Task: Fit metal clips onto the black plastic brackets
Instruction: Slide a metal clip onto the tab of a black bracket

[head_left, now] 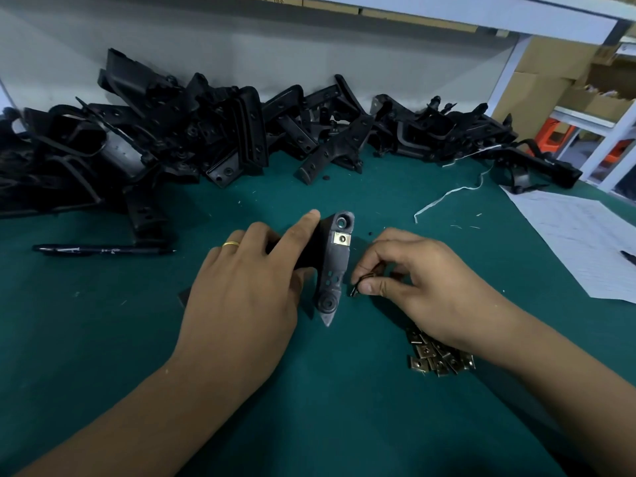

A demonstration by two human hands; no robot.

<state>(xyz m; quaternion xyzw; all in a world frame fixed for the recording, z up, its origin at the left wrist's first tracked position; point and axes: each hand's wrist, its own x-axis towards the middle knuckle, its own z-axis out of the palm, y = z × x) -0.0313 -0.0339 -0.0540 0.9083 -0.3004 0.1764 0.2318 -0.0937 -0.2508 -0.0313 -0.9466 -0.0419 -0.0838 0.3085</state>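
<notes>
Now | left hand (pixel 241 290) grips bracket (pixel 333 266) | right hand (pixel 423 287) pinches clip (pixel 361 282) beside it

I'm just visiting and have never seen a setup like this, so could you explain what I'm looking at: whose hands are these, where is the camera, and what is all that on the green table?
There is no machine here. A person wears a camera on the head, so this one picture looks forward and down at their own two hands over a green mat.

The left hand holds a black plastic bracket on the mat. One shiny metal clip already sits on the bracket near its far end. The right hand pinches another small clip beside the bracket.

Under the right wrist lies a little heap of spare clips. Along the back is a big pile of black brackets. A pen lies at the left, and a sheet of paper at the right.
</notes>
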